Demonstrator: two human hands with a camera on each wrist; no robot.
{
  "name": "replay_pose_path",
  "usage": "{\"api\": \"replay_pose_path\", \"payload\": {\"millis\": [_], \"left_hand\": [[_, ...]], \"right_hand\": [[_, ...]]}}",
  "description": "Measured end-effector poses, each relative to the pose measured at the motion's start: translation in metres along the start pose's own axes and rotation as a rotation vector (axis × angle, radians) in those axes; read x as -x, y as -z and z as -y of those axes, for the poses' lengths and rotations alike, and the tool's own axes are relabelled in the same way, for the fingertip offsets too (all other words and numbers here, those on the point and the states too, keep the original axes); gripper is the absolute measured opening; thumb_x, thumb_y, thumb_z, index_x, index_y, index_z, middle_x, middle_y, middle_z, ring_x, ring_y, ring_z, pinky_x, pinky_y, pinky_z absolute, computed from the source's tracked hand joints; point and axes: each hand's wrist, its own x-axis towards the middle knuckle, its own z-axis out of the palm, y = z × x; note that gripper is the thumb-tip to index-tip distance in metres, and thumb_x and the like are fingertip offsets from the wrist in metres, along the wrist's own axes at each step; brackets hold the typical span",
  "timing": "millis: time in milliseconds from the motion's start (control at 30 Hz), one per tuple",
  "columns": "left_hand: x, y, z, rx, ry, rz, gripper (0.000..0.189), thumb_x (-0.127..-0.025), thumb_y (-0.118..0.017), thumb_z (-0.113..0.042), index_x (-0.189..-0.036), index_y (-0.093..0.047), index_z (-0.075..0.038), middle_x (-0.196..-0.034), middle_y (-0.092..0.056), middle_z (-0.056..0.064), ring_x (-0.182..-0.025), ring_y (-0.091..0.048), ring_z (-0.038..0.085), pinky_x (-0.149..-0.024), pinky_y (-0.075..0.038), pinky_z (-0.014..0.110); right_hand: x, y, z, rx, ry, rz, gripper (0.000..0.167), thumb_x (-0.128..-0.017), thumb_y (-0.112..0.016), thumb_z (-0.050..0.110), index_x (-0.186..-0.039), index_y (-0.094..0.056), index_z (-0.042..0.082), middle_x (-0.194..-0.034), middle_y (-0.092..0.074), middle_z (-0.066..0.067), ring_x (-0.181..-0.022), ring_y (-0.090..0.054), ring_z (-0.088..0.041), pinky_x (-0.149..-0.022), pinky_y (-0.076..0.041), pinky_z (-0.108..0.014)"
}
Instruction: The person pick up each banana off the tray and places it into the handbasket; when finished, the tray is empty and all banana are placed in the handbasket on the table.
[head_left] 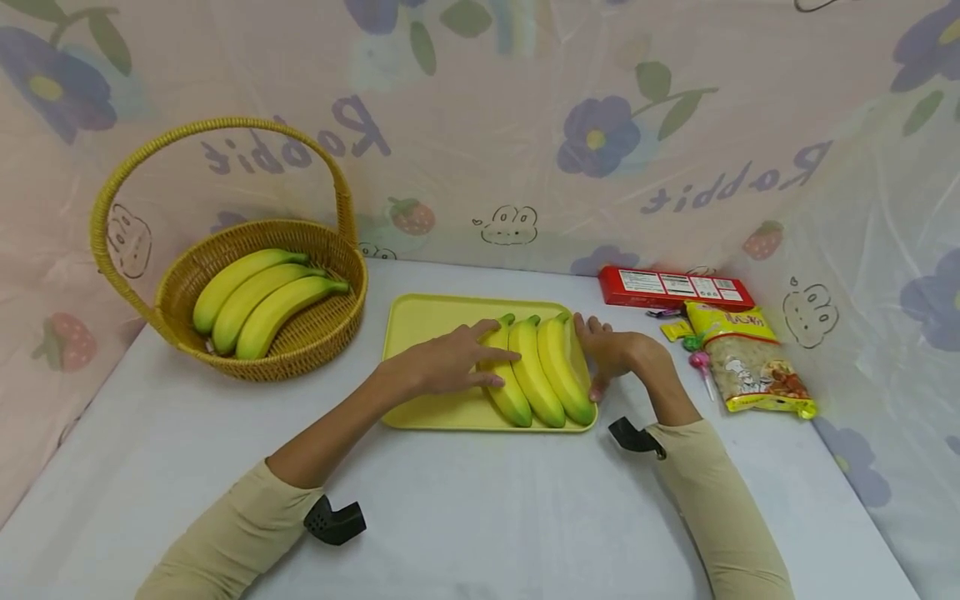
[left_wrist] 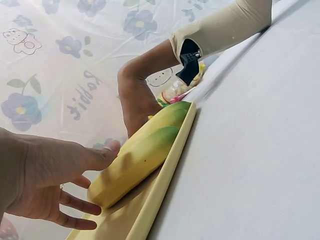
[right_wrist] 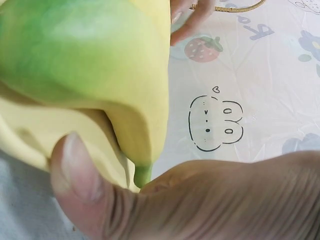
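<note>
A yellow tray [head_left: 427, 321] lies on the white table with three bananas [head_left: 542, 375] side by side at its right end. My left hand [head_left: 453, 358] reaches over the leftmost banana, fingers spread and its fingertips right at the peel. In the left wrist view that hand [left_wrist: 50, 175] has its thumb at the banana's near side [left_wrist: 135, 167]. At the tray's right edge is my right hand [head_left: 611, 354], beside the rightmost banana. The right wrist view shows its thumb [right_wrist: 77, 167] extended by the tray rim, under the banana [right_wrist: 90, 60]; its other fingers are mostly hidden.
A wicker basket [head_left: 341, 321] with a tall handle stands at the back left, holding more bananas [head_left: 251, 304]. Right of the tray lie a red box [head_left: 675, 288], a yellow snack bag [head_left: 757, 367], a pink lollipop [head_left: 700, 360] and small wrapped sweets. A printed curtain [head_left: 480, 150] borders the table.
</note>
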Motion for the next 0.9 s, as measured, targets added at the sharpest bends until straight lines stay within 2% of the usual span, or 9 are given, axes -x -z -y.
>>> {"api": "replay_pose_path", "payload": {"millis": [200,333,500,600,667,800,900], "left_hand": [[0.0009,-0.0001,-0.0007,-0.020,0.010,-0.002,0.050,-0.105,-0.055,-0.052,-0.150,-0.059,-0.031,-0.173,-0.023,0.016,-0.151,-0.041,0.045,-0.117,-0.045,0.058],[0.0018,0.0017,-0.0009,-0.011,0.013,-0.024,0.045,-0.105,-0.055,-0.050,-0.144,-0.063,-0.026,-0.170,-0.028,0.017,-0.144,-0.050,0.045,-0.113,-0.049,0.058],[0.0025,0.0030,0.0005,-0.007,0.035,-0.055,0.032,-0.107,-0.056,-0.044,-0.125,-0.066,-0.020,-0.166,-0.035,0.017,-0.116,-0.068,0.036,-0.097,-0.057,0.046],[0.0017,0.0028,0.0014,-0.002,0.044,-0.096,0.022,-0.106,-0.060,-0.039,-0.108,-0.062,-0.018,-0.162,-0.040,0.019,-0.099,-0.067,0.031,-0.088,-0.055,0.039],[0.0006,0.0024,0.0019,0.005,0.051,-0.127,0.019,-0.104,-0.064,-0.034,-0.100,-0.059,-0.016,-0.158,-0.043,0.021,-0.094,-0.066,0.030,-0.086,-0.053,0.038],[-0.0012,0.0013,0.0012,0.029,0.078,-0.158,0.016,-0.102,-0.069,-0.020,-0.095,-0.057,-0.012,-0.152,-0.047,0.023,-0.097,-0.066,0.032,-0.086,-0.051,0.039],[0.0002,0.0010,0.0006,0.036,0.119,-0.159,0.009,-0.101,-0.068,-0.013,-0.102,-0.060,-0.010,-0.146,-0.051,0.022,-0.100,-0.065,0.031,-0.083,-0.052,0.037]], "right_hand": [[0.0000,0.0004,0.0001,0.002,0.002,0.002,0.141,-0.073,-0.093,0.037,-0.166,0.006,-0.001,-0.172,0.000,-0.034,-0.158,-0.010,-0.055,-0.123,-0.021,-0.072],[-0.0002,0.0002,0.0003,0.002,-0.001,0.000,0.141,-0.073,-0.093,0.037,-0.166,0.006,0.000,-0.172,0.000,-0.033,-0.159,-0.010,-0.055,-0.123,-0.021,-0.071],[-0.0003,-0.0003,0.0006,-0.004,-0.007,0.006,0.142,-0.073,-0.093,0.038,-0.166,0.007,0.000,-0.172,0.001,-0.033,-0.159,-0.009,-0.055,-0.123,-0.021,-0.072],[-0.0006,0.0003,0.0002,0.004,-0.004,0.003,0.142,-0.072,-0.093,0.038,-0.166,0.007,0.000,-0.172,0.001,-0.033,-0.159,-0.009,-0.055,-0.123,-0.020,-0.072],[-0.0006,0.0009,-0.0001,0.005,-0.001,-0.001,0.142,-0.073,-0.093,0.038,-0.166,0.007,0.000,-0.172,0.001,-0.033,-0.159,-0.009,-0.055,-0.123,-0.020,-0.072],[0.0004,0.0011,0.0003,0.003,-0.002,-0.005,0.140,-0.073,-0.093,0.037,-0.166,0.006,0.000,-0.172,0.000,-0.033,-0.159,-0.009,-0.054,-0.124,-0.019,-0.071],[0.0005,-0.0002,0.0008,0.001,0.000,0.001,0.140,-0.074,-0.093,0.036,-0.166,0.006,-0.001,-0.172,0.000,-0.033,-0.159,-0.009,-0.054,-0.125,-0.019,-0.070]]}}
